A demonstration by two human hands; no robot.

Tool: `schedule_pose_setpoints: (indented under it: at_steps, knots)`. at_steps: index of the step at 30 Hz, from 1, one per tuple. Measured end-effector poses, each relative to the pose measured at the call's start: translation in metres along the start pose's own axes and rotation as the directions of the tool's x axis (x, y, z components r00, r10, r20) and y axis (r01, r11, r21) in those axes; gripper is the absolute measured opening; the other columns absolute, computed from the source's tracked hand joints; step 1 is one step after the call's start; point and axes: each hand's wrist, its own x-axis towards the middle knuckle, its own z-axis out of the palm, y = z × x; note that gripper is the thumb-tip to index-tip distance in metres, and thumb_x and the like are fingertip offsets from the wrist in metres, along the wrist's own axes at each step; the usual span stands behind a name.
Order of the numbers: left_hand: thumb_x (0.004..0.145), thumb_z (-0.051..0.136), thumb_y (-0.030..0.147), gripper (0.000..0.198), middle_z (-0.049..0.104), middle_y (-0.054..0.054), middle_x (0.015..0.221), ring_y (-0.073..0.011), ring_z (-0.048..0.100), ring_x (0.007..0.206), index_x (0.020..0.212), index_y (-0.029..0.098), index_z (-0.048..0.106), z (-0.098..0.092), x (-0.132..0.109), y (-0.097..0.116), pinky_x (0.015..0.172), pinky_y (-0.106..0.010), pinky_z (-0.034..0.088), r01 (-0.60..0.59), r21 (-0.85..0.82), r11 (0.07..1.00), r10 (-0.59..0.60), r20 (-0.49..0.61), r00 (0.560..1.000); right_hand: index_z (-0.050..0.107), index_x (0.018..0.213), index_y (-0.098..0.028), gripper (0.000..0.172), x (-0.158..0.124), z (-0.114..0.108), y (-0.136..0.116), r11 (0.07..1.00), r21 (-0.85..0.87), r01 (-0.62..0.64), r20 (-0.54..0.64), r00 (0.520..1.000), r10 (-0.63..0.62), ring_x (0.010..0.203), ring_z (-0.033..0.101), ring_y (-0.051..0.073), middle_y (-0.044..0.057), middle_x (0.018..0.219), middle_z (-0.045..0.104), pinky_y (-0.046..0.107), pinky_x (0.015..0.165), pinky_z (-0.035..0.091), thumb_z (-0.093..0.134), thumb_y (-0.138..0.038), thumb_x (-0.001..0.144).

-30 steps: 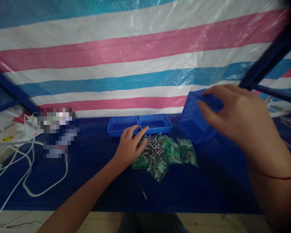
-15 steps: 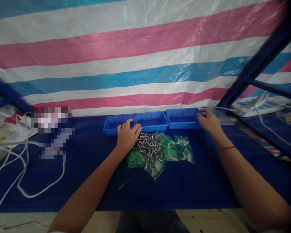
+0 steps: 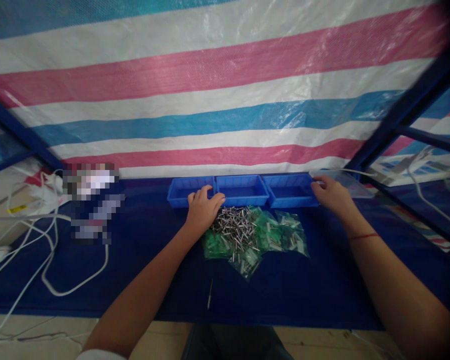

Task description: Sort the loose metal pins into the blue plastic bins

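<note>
Three blue plastic bins stand side by side at the back of the table: a left bin (image 3: 180,202), a middle bin (image 3: 243,199) and a right bin (image 3: 292,201). My left hand (image 3: 203,212) rests at the front where the left and middle bins meet, fingers spread and holding nothing. At the far right end, my right hand (image 3: 333,196) has its thumb and fingers closed on the right bin's end wall. In front of the bins lies a heap of short metal pins (image 3: 235,227). Around it are small green-tinted plastic bags (image 3: 270,232) with similar pieces inside.
A thin pale stick (image 3: 210,294) lies near the table's front edge. White cables (image 3: 48,270) loop across the left side, beside a pixelated patch. Behind the right hand is a clear plastic sheet or lid (image 3: 356,187). Striped tarpaulin (image 3: 210,115) hangs behind, between blue posts (image 3: 401,105).
The right bin has come slightly nearer and now lines up with the middle one, my right hand still on it. The thin stick has turned to point more front-to-back. The view has shifted slightly.
</note>
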Motion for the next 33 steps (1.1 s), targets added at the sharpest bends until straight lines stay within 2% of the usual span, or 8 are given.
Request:
schedule_pose_setpoints:
  at_steps: [8, 11, 15, 17, 20, 22, 24, 33]
  knots:
    - [0.096, 0.039, 0.041, 0.030, 0.050, -0.009, 0.124, -0.0250, 0.050, 0.111, 0.112, 0.031, 0.063, 0.000, -0.001, -0.004, 0.092, -0.042, 0.031, -0.016, -0.017, 1.000, 0.017, 0.023, 1.000, 0.051, 0.116, -0.009, 0.050, -0.003, -0.002, -0.026, 0.990, -0.045, -0.131, -0.049, 0.990, 0.129, 0.088, 0.062, 0.034, 0.028, 0.103, 0.062, 0.039, 0.069, 0.041, 0.031, -0.046, 0.089]
    - [0.095, 0.040, 0.041, 0.029, 0.051, -0.009, 0.124, -0.0243, 0.051, 0.110, 0.110, 0.031, 0.064, 0.000, 0.000, -0.005, 0.091, -0.041, 0.031, -0.022, -0.017, 1.000, 0.023, 0.020, 1.000, 0.049, 0.121, -0.013, 0.046, -0.004, -0.005, -0.048, 0.996, 0.024, 0.083, -0.052, 0.995, -0.082, 0.109, 0.055, 0.033, 0.024, 0.118, 0.058, 0.040, 0.087, 0.040, 0.041, -0.045, 0.088]
    - [0.096, 0.039, 0.042, 0.030, 0.051, -0.008, 0.125, -0.0231, 0.052, 0.106, 0.110, 0.032, 0.063, 0.001, 0.000, -0.006, 0.090, -0.040, 0.031, -0.030, -0.018, 0.999, 0.030, 0.018, 0.999, 0.053, 0.119, -0.018, 0.041, -0.023, -0.006, -0.090, 0.862, 0.170, 0.477, -0.094, 0.879, -0.468, 0.118, 0.050, 0.030, 0.016, 0.125, 0.057, 0.050, 0.096, 0.038, 0.052, -0.043, 0.086]
    - [0.096, 0.038, 0.042, 0.031, 0.051, -0.008, 0.126, -0.0227, 0.052, 0.105, 0.111, 0.032, 0.063, 0.002, -0.001, -0.006, 0.090, -0.040, 0.031, -0.030, -0.018, 0.999, 0.031, 0.017, 0.999, 0.053, 0.119, -0.019, 0.043, -0.042, -0.005, -0.113, 0.732, 0.259, 0.630, -0.105, 0.772, -0.627, 0.119, 0.049, 0.030, 0.014, 0.124, 0.057, 0.053, 0.096, 0.039, 0.055, -0.045, 0.084]
    - [0.096, 0.038, 0.042, 0.031, 0.050, -0.008, 0.126, -0.0225, 0.052, 0.104, 0.111, 0.032, 0.063, 0.002, -0.002, -0.007, 0.089, -0.040, 0.031, -0.026, -0.013, 1.000, 0.027, 0.018, 0.999, 0.048, 0.129, -0.016, 0.074, -0.078, -0.002, -0.146, 0.354, 0.424, 0.834, -0.126, 0.442, -0.888, 0.128, 0.040, 0.032, 0.016, 0.133, 0.051, 0.052, 0.103, 0.033, 0.055, -0.065, 0.074]
    - [0.096, 0.038, 0.043, 0.031, 0.050, -0.007, 0.126, -0.0224, 0.052, 0.103, 0.110, 0.032, 0.063, 0.002, -0.003, -0.007, 0.089, -0.040, 0.031, -0.027, -0.008, 1.000, 0.027, 0.019, 0.999, 0.044, 0.136, -0.018, 0.073, -0.099, 0.000, -0.162, 0.186, 0.486, 0.854, -0.029, 0.228, -0.973, 0.132, 0.036, 0.029, 0.013, 0.139, 0.047, 0.049, 0.106, 0.030, 0.051, -0.062, 0.078]
    - [0.096, 0.037, 0.044, 0.032, 0.050, -0.007, 0.126, -0.0224, 0.052, 0.103, 0.110, 0.033, 0.063, 0.002, -0.003, -0.007, 0.089, -0.040, 0.031, -0.030, -0.003, 1.000, 0.030, 0.020, 0.999, 0.045, 0.136, -0.018, 0.062, -0.114, 0.003, -0.171, 0.142, 0.512, 0.847, 0.055, 0.133, -0.990, 0.132, 0.036, 0.028, 0.011, 0.140, 0.047, 0.045, 0.106, 0.031, 0.047, -0.053, 0.085]
    - [0.096, 0.035, 0.044, 0.033, 0.050, -0.007, 0.125, -0.0228, 0.052, 0.104, 0.111, 0.032, 0.063, 0.000, -0.004, -0.007, 0.089, -0.039, 0.031, -0.041, -0.011, 0.999, 0.041, 0.014, 0.999, 0.053, 0.126, -0.018, 0.049, -0.130, 0.023, -0.169, 0.333, 0.385, 0.861, 0.122, 0.310, -0.943, 0.091, 0.051, 0.024, 0.010, 0.098, 0.061, 0.042, 0.080, 0.034, 0.044, -0.049, 0.088]
